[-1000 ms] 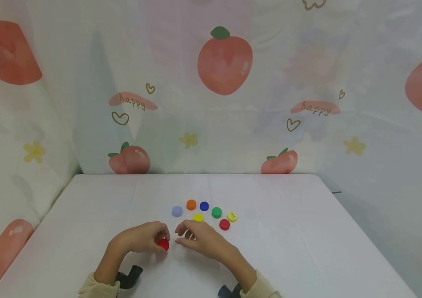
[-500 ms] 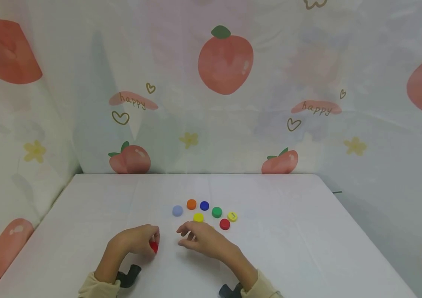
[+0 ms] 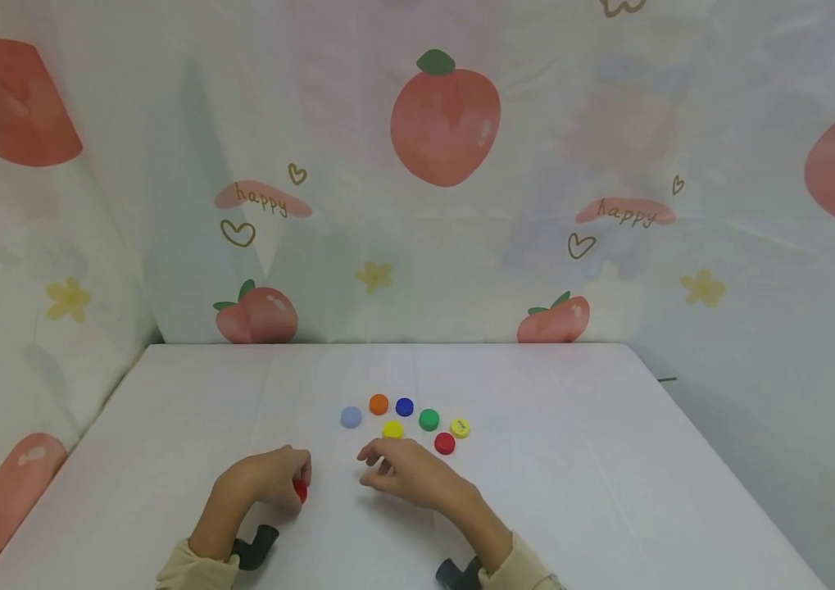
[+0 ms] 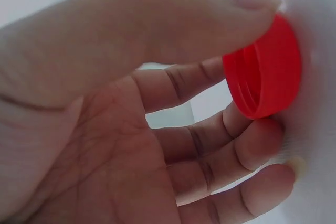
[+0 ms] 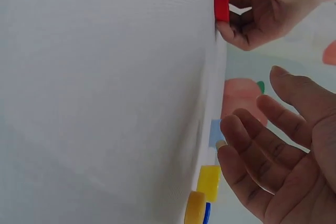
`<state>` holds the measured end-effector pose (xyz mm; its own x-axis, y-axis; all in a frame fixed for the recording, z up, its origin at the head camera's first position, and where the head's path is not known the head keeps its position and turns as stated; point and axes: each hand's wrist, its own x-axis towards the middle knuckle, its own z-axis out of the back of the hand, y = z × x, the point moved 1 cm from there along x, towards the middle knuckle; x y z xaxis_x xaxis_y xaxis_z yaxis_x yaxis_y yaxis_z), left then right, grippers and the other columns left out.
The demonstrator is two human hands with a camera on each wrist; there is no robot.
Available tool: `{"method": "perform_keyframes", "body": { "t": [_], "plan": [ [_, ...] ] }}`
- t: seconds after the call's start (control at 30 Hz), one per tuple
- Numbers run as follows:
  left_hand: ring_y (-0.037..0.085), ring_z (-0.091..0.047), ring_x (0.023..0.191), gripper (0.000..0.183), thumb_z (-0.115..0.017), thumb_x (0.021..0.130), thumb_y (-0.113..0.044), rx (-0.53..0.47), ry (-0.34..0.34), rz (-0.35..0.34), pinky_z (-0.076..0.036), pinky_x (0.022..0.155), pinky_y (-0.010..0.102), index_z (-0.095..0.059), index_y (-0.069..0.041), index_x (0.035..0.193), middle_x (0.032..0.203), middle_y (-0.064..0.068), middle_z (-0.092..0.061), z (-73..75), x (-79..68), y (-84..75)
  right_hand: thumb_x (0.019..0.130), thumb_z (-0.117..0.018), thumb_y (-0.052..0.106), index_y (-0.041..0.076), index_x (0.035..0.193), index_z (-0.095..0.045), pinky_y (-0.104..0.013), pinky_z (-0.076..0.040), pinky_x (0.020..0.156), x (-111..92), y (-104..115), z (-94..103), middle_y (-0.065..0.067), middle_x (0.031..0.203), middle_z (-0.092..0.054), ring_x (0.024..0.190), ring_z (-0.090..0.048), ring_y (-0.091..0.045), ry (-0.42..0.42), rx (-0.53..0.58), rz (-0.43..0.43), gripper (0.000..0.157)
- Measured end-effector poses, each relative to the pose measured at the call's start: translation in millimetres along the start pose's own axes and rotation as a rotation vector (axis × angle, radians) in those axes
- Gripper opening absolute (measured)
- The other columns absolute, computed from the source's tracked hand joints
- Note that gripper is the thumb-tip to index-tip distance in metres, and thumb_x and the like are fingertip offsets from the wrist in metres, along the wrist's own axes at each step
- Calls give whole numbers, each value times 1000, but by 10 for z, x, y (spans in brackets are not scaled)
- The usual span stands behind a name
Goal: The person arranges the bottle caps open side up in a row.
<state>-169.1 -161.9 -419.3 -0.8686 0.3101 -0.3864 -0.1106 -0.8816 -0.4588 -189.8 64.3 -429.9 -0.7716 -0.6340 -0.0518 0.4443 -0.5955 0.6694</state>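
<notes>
1. Pinching a red bottle cap (image 4: 281,72) in the left hand (image 3: 270,478), down at the white table (image 3: 594,492).
2. Holding nothing in the right hand (image 3: 413,474), with fingers relaxed and parted, near a yellow bottle cap (image 3: 392,428).

White table (image 3: 550,492); coloured round caps (image 3: 428,419) lying loosely grouped.

In the head view, the left hand (image 3: 270,477) is hiding most of the red cap (image 3: 301,492), and the right hand (image 3: 413,473) is covering the lower rim of a yellow cap (image 3: 392,428). Lettering on another yellow cap (image 3: 460,428) is showing too small to read. Both sleeves (image 3: 196,567) are running off the bottom edge. In the right wrist view, an amber cap (image 5: 195,208) is covering most of a blue cap (image 5: 207,214) and running off the bottom edge.
</notes>
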Motion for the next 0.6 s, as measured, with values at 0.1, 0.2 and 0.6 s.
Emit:
{"method": "perform_keyframes", "body": {
  "t": [0.1, 0.2, 0.6],
  "plan": [
    [21, -48, 76, 27, -73, 72, 2, -1, -7, -7, -47, 66, 38, -53, -11, 85, 81, 4, -48, -3, 0, 16, 87, -69, 26, 12, 112, -65, -17, -48, 74, -6, -21, 41, 7, 102, -64, 85, -58, -1, -22, -17, -7, 29],
    [21, -47, 77, 28, -74, 71, 2, -3, -9, -16, -47, 66, 38, -53, -11, 86, 82, 4, -48, -5, 0, 26, 87, -69, 23, 11, 110, -66, -18, -48, 74, -16, -55, 88, 5, 103, -64, 85, -58, -3, -64, -38, -18, 26],
    [19, -48, 73, 28, -79, 73, -11, -38, -19, -32, -43, 64, 36, -55, -10, 88, 80, 3, -49, 16, 5, 20, 84, -70, 15, 10, 108, -66, -21, -47, 64, -50, -162, 200, -3, 99, -58, 74, -52, -10, -254, -184, -174, 25]
  ]
}}
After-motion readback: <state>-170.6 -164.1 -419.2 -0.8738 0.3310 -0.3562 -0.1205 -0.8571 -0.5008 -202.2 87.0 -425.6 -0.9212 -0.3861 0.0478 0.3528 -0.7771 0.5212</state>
